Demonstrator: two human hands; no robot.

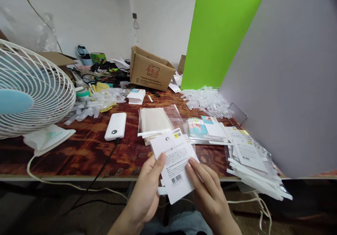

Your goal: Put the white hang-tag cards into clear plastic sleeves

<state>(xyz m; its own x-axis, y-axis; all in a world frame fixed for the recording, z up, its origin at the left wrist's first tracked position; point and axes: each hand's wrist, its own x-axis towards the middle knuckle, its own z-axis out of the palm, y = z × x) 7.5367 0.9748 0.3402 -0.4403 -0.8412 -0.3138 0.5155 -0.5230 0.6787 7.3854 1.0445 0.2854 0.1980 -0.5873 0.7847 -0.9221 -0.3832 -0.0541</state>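
Note:
Both hands hold one white printed card packet (176, 163) with a barcode and a yellow corner label, just in front of the table's near edge. My left hand (146, 193) grips its left side, thumb on the face. My right hand (207, 189) pinches its right side, fingers pressed on the front. A stack of clear sleeves (154, 122) lies on the table behind the packet. A fanned pile of finished packets (252, 161) sits to the right, overhanging the edge.
A white fan (31, 91) stands at the left with a white power bank (116, 126) and its black cable beside it. A cardboard box (151, 71), loose clear plastic pieces (207, 101), a green board (218, 34) and a grey board (286, 87) fill the back and right.

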